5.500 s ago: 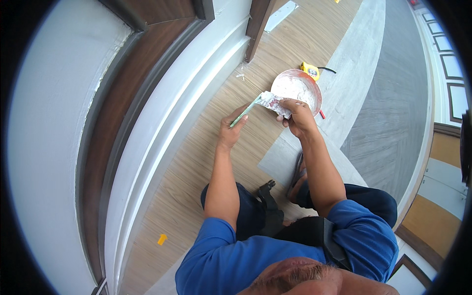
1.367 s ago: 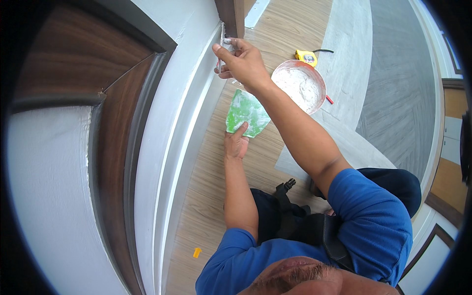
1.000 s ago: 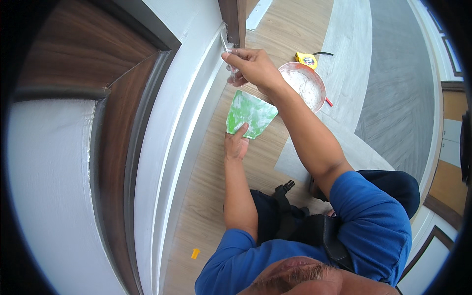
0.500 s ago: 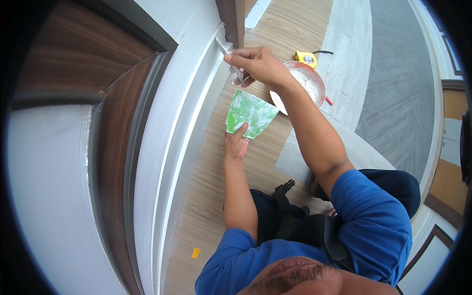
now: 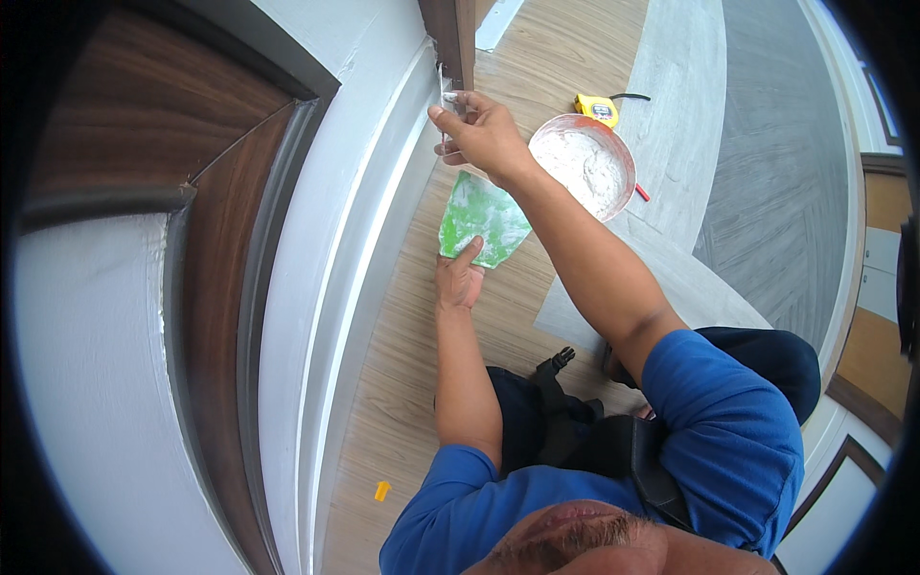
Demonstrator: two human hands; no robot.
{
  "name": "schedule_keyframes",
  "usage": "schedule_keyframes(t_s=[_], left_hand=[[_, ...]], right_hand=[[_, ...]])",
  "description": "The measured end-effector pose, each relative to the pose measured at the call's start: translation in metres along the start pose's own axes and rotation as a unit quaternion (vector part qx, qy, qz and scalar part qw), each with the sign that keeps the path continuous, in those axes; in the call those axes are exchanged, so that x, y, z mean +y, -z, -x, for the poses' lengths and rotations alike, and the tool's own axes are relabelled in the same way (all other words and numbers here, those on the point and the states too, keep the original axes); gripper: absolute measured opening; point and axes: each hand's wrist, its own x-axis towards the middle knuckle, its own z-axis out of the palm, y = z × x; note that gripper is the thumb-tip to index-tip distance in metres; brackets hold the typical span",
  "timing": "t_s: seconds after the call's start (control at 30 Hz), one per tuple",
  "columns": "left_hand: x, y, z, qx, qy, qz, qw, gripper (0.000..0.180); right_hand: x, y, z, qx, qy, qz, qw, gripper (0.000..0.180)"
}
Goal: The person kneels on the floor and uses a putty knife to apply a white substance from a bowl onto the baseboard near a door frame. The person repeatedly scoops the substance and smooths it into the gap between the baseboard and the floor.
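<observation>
My left hand (image 5: pixel 462 280) grips the lower edge of a green putty spreader (image 5: pixel 484 218) smeared with white paste, thumb on top. Beyond it, my right hand (image 5: pixel 487 142) pinches a thin, whitish scraper (image 5: pixel 443 115), seen nearly edge-on. This blade is at the far end of the white skirting board (image 5: pixel 379 225), beside a dark brown door frame (image 5: pixel 450 43). Whether it touches the skirting, I cannot tell. Right of my right wrist, a round bowl (image 5: pixel 628 153) holds white putty (image 5: pixel 586 171); my forearm covers part of its near side.
A yellow tape measure (image 5: pixel 598 109) sits behind the bowl, and a small red object (image 5: pixel 642 193) lies to its right. An orange arrow marker (image 5: pixel 382 491) is on the wood-look floor (image 5: pixel 402 402). At the left stands a brown panelled door or wall (image 5: pixel 235 201).
My right hand has moved slightly left, turning the scraper more upright against the corner. More of the bowl shows now. My left hand and the green spreader have barely shifted.
</observation>
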Motion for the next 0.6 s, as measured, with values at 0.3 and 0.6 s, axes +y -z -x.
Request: schedule_keyframes(t_s=[0.3, 0.6], left_hand=[[0.002, -0.003, 0.001, 0.006, 0.0, 0.017, 1.0, 0.042], [0.004, -0.006, 0.003, 0.004, 0.012, 0.025, 1.0, 0.042]], right_hand=[[0.007, -0.021, -0.013, 0.048, 0.057, -0.021, 0.997, 0.069], [-0.008, 0.003, -0.005, -0.055, 0.004, 0.018, 0.998, 0.062]])
